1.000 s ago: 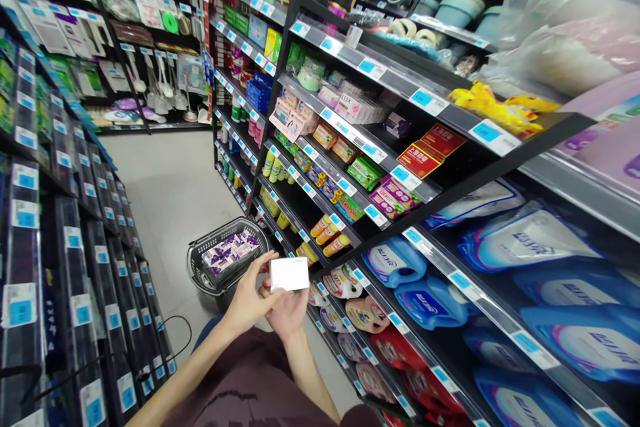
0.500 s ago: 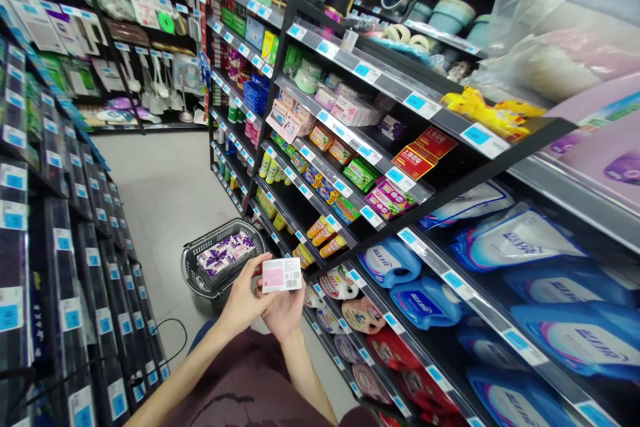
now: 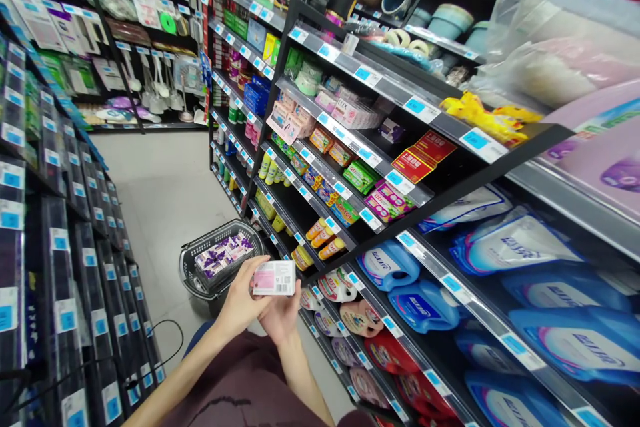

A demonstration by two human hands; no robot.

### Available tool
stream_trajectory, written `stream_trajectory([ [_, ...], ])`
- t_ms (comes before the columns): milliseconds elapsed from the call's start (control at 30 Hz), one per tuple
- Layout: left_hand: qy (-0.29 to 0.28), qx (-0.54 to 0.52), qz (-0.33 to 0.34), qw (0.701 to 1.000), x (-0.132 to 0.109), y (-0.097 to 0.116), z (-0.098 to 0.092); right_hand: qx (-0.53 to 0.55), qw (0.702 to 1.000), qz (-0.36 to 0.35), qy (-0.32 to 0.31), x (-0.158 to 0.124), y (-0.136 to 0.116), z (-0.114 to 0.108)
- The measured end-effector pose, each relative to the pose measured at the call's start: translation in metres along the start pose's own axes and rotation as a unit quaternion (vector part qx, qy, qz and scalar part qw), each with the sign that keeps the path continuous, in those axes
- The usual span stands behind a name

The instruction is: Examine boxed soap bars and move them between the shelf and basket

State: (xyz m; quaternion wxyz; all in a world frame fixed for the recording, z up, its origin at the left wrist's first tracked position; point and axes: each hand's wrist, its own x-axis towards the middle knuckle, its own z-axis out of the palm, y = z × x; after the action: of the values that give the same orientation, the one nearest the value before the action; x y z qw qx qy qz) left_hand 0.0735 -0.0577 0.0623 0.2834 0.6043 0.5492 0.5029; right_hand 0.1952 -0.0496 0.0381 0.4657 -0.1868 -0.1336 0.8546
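A small white-and-pink soap box (image 3: 274, 278), with a printed barcode square on its face, is held up in front of my body by both hands. My left hand (image 3: 243, 297) grips its left end, fingers behind it and thumb below. My right hand (image 3: 281, 315) closes around its lower right side from underneath. Just beyond my left hand, a dark plastic shopping basket (image 3: 187, 271) stands on the floor. Inside lie several purple-and-white boxes (image 3: 227, 252).
On the right, shelves hold soap packs (image 3: 361, 177), pink LUX packs (image 3: 350, 112) and blue detergent bottles (image 3: 423, 303). Black shelving with price tags (image 3: 65, 313) borders the left side. A thin black cable (image 3: 180, 330) loops above the floor (image 3: 145, 173). Kitchen tools (image 3: 159, 80) hang at the back.
The soap box has shifted slightly left and turned a little in my hands. Both hands keep hold of it. The basket and shelves stay put.
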Motion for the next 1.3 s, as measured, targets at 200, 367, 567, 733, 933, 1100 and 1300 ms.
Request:
stream_trajectory([
  [200,0.008,0.055,0.054,0.997,0.001,0.002,-0.002,-0.054,0.995,-0.074,0.026,0.006,0.008,-0.011],
  [367,-0.005,0.047,0.078,0.996,0.000,0.002,0.000,-0.097,0.992,-0.073,0.034,0.005,0.014,-0.023],
  [567,0.019,0.002,0.052,0.998,-0.002,0.003,0.000,-0.078,0.991,-0.068,0.081,0.008,0.008,-0.009],
  [733,0.026,-0.111,-0.029,0.993,-0.001,0.002,0.000,-0.010,0.993,-0.058,0.105,0.015,-0.003,-0.006],
  [933,-0.003,-0.215,-0.080,0.973,0.000,-0.008,0.006,0.007,0.992,-0.074,0.106,0.014,-0.005,-0.017],
  [1100,-0.020,-0.223,-0.098,0.970,0.000,-0.006,0.006,0.018,0.989,-0.090,0.113,0.012,-0.004,-0.020],
  [1300,-0.010,-0.206,-0.101,0.973,0.000,-0.003,0.003,-0.031,0.987,-0.100,0.125,0.009,-0.004,-0.017],
])
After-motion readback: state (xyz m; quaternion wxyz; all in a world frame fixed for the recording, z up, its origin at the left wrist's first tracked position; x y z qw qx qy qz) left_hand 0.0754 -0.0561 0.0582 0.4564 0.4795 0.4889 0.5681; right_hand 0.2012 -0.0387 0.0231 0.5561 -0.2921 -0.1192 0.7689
